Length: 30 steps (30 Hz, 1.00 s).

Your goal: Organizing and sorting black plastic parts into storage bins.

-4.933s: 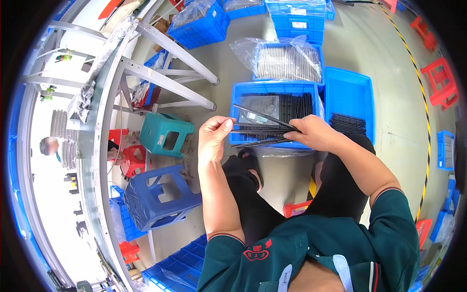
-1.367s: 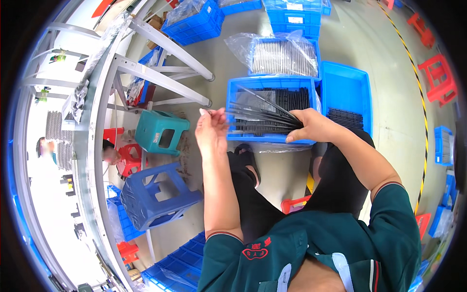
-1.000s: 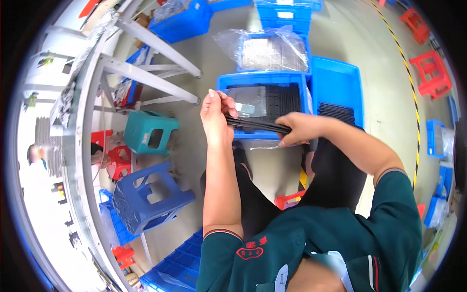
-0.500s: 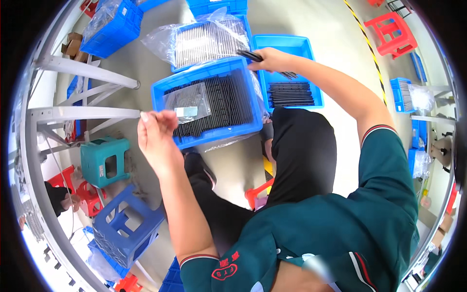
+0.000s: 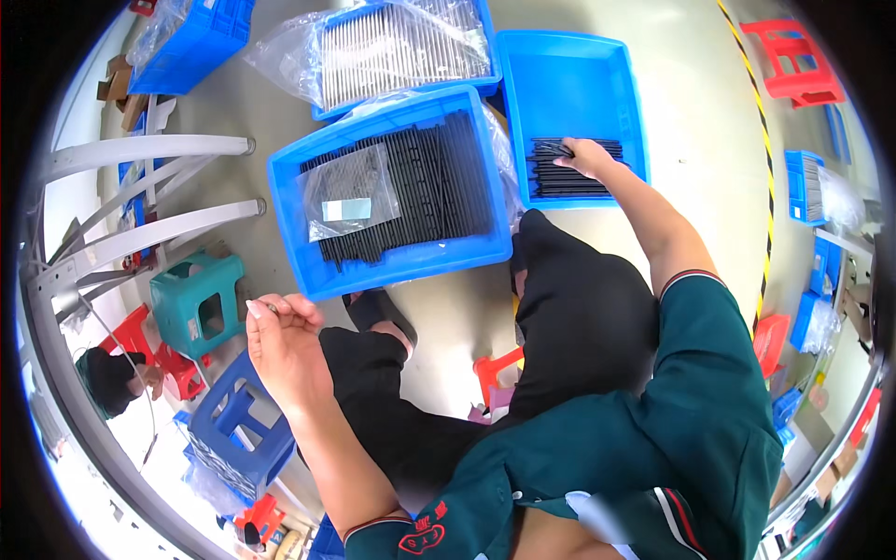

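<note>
Rods (image 5: 574, 187), black and slender, lie side by side at the near end of the right-hand blue bin (image 5: 571, 84), running crosswise. The right hand (image 5: 590, 159) is on top of this layer; its thumb and fingers are closed on several rods, whose ends project to the left. Immediately left, a larger blue bin (image 5: 411, 271), set at a slant, contains rows of further black rods (image 5: 441, 182). A clear bag (image 5: 359, 177) with a pale label rests on these. The left hand (image 5: 287, 350) is raised near the lower left corner of the larger bin, fingers loosely bent, thumb apart. Beyond the larger bin, silver rods (image 5: 401, 51) fill another bin, with clear film (image 5: 285, 51) at its left. Outermost are a teal stool (image 5: 182, 294) at left and striped floor tape (image 5: 767, 187) at right.
</note>
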Motion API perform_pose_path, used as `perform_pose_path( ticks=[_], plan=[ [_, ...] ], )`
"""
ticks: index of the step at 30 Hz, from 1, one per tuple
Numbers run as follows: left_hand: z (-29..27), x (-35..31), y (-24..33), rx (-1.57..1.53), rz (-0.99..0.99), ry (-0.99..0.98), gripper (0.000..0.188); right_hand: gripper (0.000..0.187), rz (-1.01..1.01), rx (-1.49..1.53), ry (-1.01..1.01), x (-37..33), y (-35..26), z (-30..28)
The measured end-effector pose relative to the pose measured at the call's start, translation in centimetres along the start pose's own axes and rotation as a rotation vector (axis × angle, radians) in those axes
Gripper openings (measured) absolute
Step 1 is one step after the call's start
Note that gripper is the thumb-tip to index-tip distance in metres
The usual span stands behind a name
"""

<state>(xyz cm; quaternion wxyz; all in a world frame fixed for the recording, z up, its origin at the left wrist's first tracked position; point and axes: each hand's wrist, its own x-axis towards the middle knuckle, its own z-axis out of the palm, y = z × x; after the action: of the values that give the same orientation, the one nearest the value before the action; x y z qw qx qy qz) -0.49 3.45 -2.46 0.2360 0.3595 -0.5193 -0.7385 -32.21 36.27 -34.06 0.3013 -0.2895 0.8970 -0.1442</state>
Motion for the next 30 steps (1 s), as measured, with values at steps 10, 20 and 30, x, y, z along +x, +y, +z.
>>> perform_pose_path(
  ticks=[10, 20, 30],
  plan=[
    [0.8, 0.6, -0.3, 0.057, 0.028, -0.03, 0.031, 0.035, 0.259, -0.334, 0.118, -0.8, 1.0, 4.7],
    [0.5, -0.3, 0.4, 0.056, 0.02, 0.012, 0.03, 0.056, 0.309, -0.339, 0.065, -2.9, -0.7, 4.1],
    [-1.5, -1.7, 1.5, 0.012, 0.046, 0.033, 0.031, 0.038, 0.275, -0.455, -0.327, -1.7, -4.4, -0.3]
  ],
)
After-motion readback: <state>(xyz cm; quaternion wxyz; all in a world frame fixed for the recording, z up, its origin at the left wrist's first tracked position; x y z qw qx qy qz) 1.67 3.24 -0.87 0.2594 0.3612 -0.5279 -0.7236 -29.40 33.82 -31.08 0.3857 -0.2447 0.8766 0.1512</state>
